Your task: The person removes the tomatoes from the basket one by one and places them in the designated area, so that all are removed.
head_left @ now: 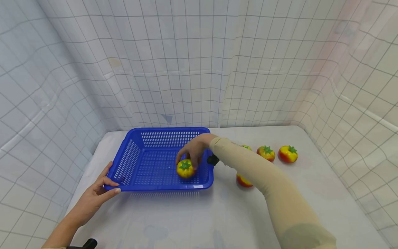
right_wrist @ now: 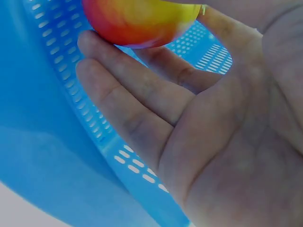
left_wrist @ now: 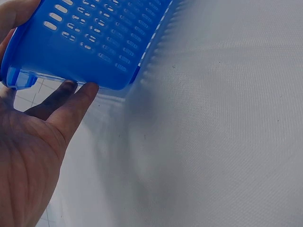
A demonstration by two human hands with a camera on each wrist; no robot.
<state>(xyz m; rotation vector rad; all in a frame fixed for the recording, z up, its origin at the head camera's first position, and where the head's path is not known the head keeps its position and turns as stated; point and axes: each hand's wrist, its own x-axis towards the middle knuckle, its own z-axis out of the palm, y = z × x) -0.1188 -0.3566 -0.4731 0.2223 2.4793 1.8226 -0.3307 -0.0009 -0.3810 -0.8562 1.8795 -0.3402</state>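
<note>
A blue plastic basket point(head_left: 161, 188) with slotted walls rests on the white cloth. My left hand point(head_left: 93, 197) grips its near-left corner, thumb along the front rim and fingers at the left side. From the left wrist view, fingertips press under the basket point(left_wrist: 75, 52). Inside, toward the right end, my right hand point(head_left: 195, 148) holds a yellow-and-red toy fruit point(head_left: 185, 169) with a green star-shaped leaf cap, thumb and fingers on either side. The right wrist view shows the red underside of the fruit point(right_wrist: 142, 21) against the fingertips, close to the basket wall.
Right of the basket lie more such fruits: one at the far right point(head_left: 288, 154), another beside it point(head_left: 266, 153), and two partly hidden by the right sleeve point(head_left: 267, 176). Grid-patterned white curtains point(head_left: 192, 69) enclose the table at the back and both sides.
</note>
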